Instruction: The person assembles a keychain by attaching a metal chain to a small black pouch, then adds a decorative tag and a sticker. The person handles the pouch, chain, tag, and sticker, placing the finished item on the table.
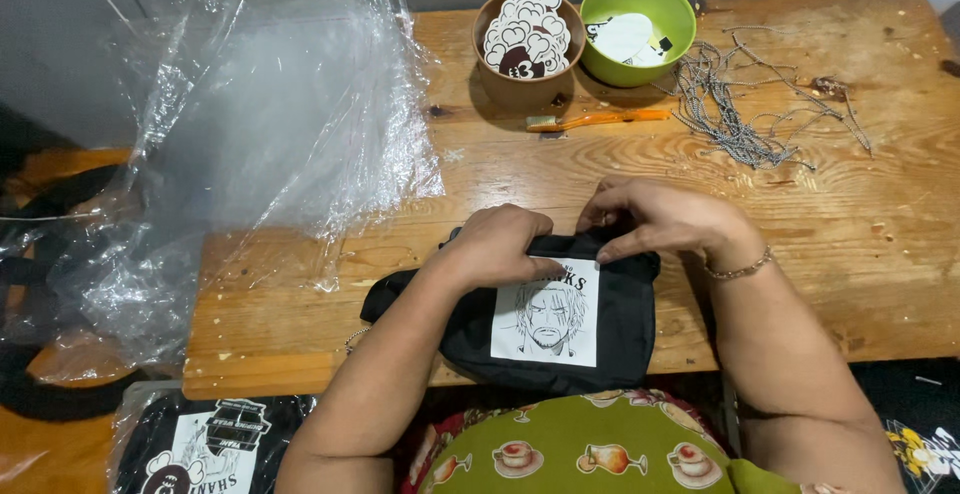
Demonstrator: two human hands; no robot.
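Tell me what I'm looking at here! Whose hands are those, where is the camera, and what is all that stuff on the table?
The camera sits on a person's head and looks down, so the arms are that person's own. The left hand presses on a small black bag with a drawn face on a white patch. The right hand pinches the bag's top edge. The bag lies on a wooden table. Farther back stand a brown bowl and a green bowl, both holding flat cut-out pictures. Beside them lie an orange-handled tool and a tangle of thin cords. On the left is a heap of clear plastic bags.
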